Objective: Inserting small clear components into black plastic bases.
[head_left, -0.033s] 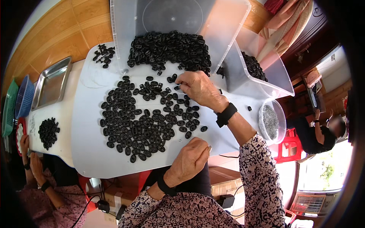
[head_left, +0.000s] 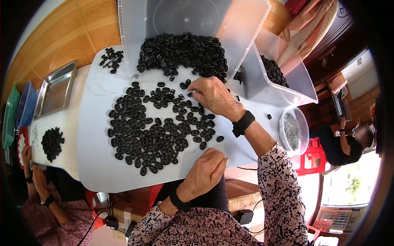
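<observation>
Fingers [head_left: 198,85] of your right hand [head_left: 217,96], in the head view, bend down among the black pieces [head_left: 159,143], right by a small dark one; whether they grip it, you cannot tell. Your left hand [head_left: 204,172] is curled closed at the counter's [head_left: 98,172] near edge, its inside hidden. The pieces lie spread mostly left of your right hand. Beyond them, a clear box [head_left: 186,20] holds a black pile; to its right stand a second box [head_left: 287,93] and, nearer you, a bowl [head_left: 305,139].
</observation>
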The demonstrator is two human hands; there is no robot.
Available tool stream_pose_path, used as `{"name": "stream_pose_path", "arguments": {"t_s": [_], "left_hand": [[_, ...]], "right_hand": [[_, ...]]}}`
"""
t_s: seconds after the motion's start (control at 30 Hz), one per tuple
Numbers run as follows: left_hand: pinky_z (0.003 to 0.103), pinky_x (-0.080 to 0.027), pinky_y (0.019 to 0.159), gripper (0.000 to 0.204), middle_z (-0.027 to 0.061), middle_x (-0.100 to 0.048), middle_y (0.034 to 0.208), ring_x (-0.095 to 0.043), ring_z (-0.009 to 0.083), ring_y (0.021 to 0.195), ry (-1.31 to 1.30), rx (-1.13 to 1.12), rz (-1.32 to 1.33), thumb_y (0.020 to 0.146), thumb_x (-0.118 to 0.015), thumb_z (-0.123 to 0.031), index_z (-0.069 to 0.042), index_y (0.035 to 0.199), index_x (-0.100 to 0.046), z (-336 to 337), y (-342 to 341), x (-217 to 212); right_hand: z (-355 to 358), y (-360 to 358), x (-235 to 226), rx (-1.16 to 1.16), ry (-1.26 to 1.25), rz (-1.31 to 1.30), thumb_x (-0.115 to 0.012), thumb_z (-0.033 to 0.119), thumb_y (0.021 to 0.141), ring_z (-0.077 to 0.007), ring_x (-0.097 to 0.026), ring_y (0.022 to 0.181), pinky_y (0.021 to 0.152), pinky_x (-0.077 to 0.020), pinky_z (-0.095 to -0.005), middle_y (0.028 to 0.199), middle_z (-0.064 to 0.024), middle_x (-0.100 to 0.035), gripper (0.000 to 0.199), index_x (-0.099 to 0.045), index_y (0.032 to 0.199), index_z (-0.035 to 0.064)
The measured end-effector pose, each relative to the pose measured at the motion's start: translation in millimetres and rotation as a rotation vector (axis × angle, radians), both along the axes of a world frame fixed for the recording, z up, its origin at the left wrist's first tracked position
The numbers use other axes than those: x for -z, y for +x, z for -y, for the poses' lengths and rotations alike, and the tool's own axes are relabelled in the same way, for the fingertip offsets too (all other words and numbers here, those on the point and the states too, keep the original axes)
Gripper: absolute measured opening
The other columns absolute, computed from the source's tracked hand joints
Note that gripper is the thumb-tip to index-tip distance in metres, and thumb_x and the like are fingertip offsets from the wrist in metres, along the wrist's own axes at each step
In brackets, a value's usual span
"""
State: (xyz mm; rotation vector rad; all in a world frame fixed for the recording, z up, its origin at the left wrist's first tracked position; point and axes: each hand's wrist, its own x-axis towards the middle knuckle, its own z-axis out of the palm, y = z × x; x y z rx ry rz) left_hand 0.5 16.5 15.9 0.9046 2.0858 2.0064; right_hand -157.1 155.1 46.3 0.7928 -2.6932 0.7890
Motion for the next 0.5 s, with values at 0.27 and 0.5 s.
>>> {"name": "stream_pose_path", "arguments": {"t_s": [0.27, 0.5], "left_hand": [[0.040, -0.045, 0.068, 0.010, 0.0171, -0.054, 0.076, -0.053, 0.0344, 0.076, -0.011, -0.022, 0.019, 0.088, -0.055, -0.001, 0.004, 0.081, -0.051, -0.1, 0.3, -1.6], [0.041, -0.045, 0.067, 0.010, 0.0183, -0.055, 0.077, -0.054, 0.0353, 0.075, -0.013, -0.049, 0.013, 0.088, -0.056, -0.003, 0.005, 0.083, -0.052, -2.2, 2.0, 0.3]], "right_hand": [[9.8, -6.8, 8.3, 0.040, 0.253, -0.008, -0.063, 0.001, 0.074, -0.0379, -0.061, 0.070, 0.066, -0.0496, -0.0439, 0.072, -0.0195, -0.062, 0.007, -0.059, 0.077, -0.0035], [9.0, -2.9, 12.9, 0.017, 0.323, -0.216, -0.059, 0.003, 0.077, -0.0363, -0.059, 0.060, 0.060, -0.0480, -0.0447, 0.060, -0.0161, -0.056, 0.012, -0.052, 0.068, -0.0009]]}}
